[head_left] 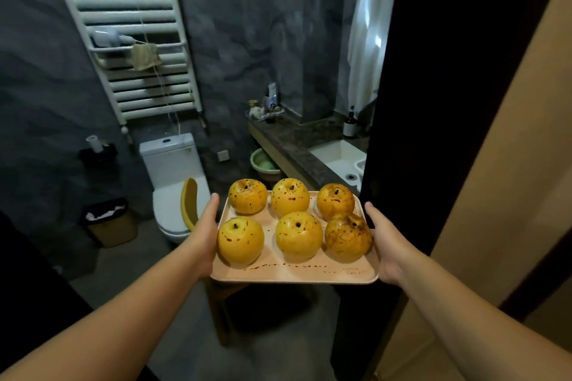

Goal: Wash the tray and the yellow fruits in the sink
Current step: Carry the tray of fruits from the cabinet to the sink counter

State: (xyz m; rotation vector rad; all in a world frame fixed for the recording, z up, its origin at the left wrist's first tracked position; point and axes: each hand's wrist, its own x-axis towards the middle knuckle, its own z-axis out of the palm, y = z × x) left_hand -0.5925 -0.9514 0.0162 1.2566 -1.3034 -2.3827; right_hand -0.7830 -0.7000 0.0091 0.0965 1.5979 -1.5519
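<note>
Bathroom doorway, dark door edge [402, 102] hiding sink [335, 158], toilet [173, 170] left

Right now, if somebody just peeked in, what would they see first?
First, six yellow fruits speckled with red, sitting in two rows on a pale tray in the middle. The left hand and right hand hold the tray by its sides. Behind, a white toilet stands at the left, and the white sink is set in a dark counter at the right.
</note>
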